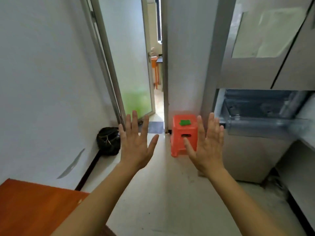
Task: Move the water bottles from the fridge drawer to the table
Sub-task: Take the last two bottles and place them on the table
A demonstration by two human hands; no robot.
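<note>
Bottles cannot be made out. The drawer (255, 125), where the task places them, stands pulled out of the fridge (252, 70), to the right of the right hand (209, 147) and slightly above it in the view; what lies behind its clear front wall is too blurred to tell. The table (34, 210) shows as an orange-brown corner low to the left of the left hand (136, 147), beside that forearm. Both hands are raised side by side with a gap between them, fingers straight and spread, pointing up and away, thumbs turned in toward each other; neither has hold of anything and neither touches anything. Beyond the hands a red-orange stool (185, 133) stands on the floor (162, 184), in the gap between them but nearer the right one, whose thumb overlaps it in the view; a green scrap (185, 122) lies on the stool's top, level with the right hand's fingertips. Just left of the left hand a black bag (109, 141) sits on the floor against the wall. Above the left hand's fingertips and farther off, a frosted-glass door (129, 65) stands ajar.
</note>
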